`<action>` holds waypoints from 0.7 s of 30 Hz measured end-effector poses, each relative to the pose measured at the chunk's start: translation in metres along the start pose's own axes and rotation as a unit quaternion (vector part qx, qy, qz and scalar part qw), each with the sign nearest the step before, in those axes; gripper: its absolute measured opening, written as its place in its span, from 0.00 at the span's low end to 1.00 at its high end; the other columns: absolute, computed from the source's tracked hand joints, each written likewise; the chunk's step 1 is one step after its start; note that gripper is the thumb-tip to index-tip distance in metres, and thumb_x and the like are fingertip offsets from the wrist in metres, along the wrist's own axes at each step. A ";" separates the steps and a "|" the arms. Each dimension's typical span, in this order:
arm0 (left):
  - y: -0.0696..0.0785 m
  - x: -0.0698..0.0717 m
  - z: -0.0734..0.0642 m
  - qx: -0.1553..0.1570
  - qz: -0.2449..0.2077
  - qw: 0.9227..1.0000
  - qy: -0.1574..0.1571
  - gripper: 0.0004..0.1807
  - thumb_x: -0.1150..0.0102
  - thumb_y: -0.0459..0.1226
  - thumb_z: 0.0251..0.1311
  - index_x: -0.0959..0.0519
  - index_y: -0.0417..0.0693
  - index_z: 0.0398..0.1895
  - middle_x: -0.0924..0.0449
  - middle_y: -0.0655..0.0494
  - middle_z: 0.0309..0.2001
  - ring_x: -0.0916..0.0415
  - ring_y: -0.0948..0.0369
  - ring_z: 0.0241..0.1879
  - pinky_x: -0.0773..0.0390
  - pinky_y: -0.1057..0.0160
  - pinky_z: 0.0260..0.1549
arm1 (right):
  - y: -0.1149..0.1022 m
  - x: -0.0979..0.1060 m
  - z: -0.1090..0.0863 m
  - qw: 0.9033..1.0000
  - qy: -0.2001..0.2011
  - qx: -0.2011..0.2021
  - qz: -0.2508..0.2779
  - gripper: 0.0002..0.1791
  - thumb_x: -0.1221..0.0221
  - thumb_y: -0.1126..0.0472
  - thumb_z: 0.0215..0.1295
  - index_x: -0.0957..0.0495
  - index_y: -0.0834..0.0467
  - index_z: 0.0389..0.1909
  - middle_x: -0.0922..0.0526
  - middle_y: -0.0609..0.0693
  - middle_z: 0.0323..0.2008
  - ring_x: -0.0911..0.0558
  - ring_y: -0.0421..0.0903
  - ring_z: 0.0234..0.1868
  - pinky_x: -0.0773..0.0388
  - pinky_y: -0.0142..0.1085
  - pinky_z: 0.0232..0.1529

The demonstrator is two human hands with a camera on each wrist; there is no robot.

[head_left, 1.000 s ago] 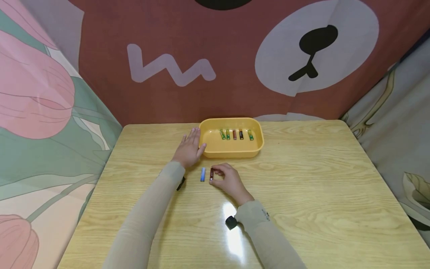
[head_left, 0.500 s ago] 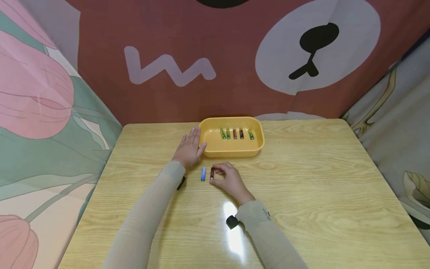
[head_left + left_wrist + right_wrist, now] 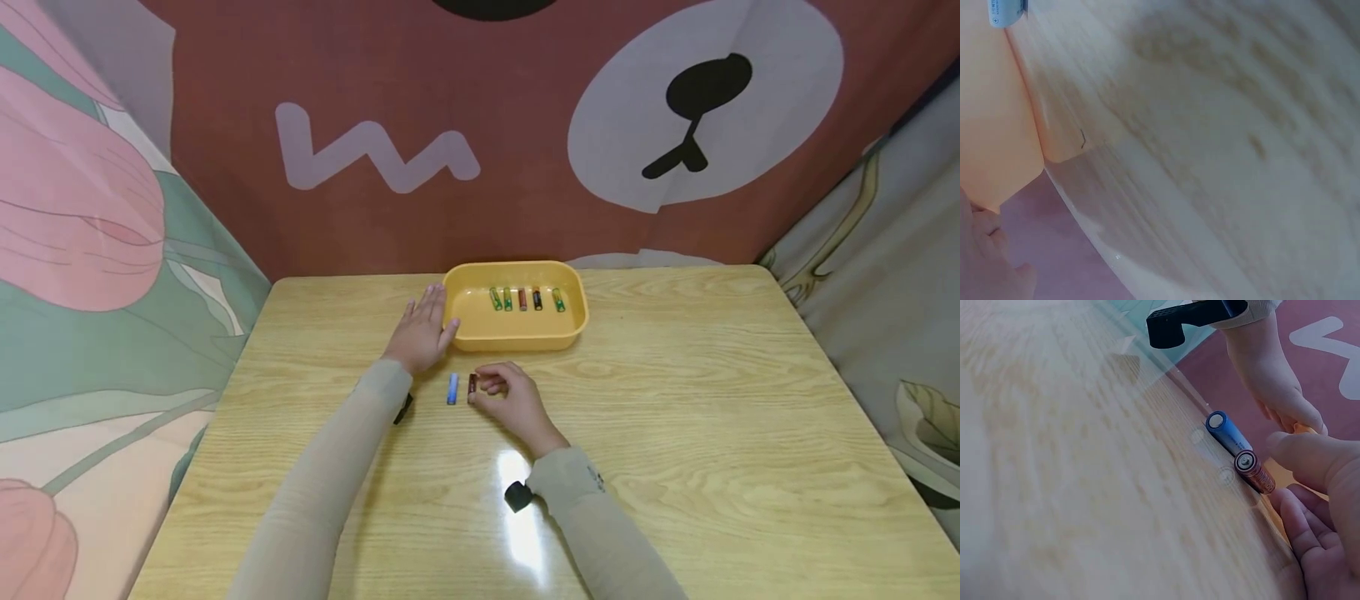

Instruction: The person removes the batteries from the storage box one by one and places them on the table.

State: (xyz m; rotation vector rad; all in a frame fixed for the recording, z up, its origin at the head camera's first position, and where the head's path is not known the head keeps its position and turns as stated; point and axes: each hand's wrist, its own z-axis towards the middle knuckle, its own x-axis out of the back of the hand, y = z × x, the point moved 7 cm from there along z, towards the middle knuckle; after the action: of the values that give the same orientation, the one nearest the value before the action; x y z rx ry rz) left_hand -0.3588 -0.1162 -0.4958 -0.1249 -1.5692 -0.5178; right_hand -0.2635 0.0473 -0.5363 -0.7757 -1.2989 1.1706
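In the head view, my left hand (image 3: 418, 335) lies with fairly straight fingers against the left side of a yellow tray (image 3: 517, 343). My right hand (image 3: 517, 407) is around the right side of a dark red battery (image 3: 472, 389) on the table, its thumb and index finger near the two ends. From the right wrist, the red battery (image 3: 1255, 472) shows its end cap, with the thumb apart from it and a fingertip close to its far end. A blue and white battery (image 3: 452, 389) lies just left of it, roughly parallel.
Inside the tray, several batteries lie in a loose row: green ones (image 3: 507, 299), a reddish one (image 3: 522, 299) and a dark one (image 3: 537, 298). The wooden table (image 3: 712, 400) meets a printed cloth backdrop (image 3: 375, 225) behind the tray.
The right thumb has drawn back slightly from the red battery's near end. Both batteries on the table and the left hand keep their places.
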 end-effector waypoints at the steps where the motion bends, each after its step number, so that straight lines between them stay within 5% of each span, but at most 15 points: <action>1: 0.000 0.000 0.000 0.001 0.001 1.000 -0.001 0.41 0.73 0.56 0.80 0.63 0.39 0.82 0.63 0.45 0.82 0.69 0.53 0.81 0.60 0.46 0.77 | -0.001 0.000 0.000 1.000 0.003 0.003 0.003 0.20 0.27 0.69 0.56 0.17 0.64 0.50 0.18 0.53 0.41 0.17 0.45 0.39 0.17 0.33 0.44; 13: 0.002 0.002 -0.002 0.001 0.000 1.000 -0.004 0.40 0.70 0.54 0.80 0.62 0.38 0.82 0.62 0.43 0.82 0.69 0.53 0.81 0.59 0.45 0.77 | -0.007 0.006 -0.002 0.999 0.024 0.012 0.038 0.09 0.34 0.67 0.66 0.15 0.62 0.45 0.14 0.52 0.40 0.16 0.47 0.41 0.17 0.35 0.45; 21: 0.001 0.001 0.000 0.001 0.006 1.000 -0.006 0.40 0.70 0.54 0.80 0.62 0.39 0.82 0.63 0.45 0.82 0.69 0.53 0.81 0.60 0.45 0.77 | -0.021 0.020 0.005 0.999 0.032 0.012 0.001 0.09 0.36 0.64 0.68 0.16 0.62 0.47 0.14 0.51 0.41 0.16 0.48 0.44 0.17 0.42 0.48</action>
State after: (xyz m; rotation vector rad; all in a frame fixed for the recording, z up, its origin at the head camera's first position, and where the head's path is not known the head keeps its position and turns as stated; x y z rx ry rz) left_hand -0.3588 -0.1157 -0.4947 -0.1363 -1.5804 -0.5068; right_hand -0.2668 0.0594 -0.5099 -0.7911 -1.2286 1.1523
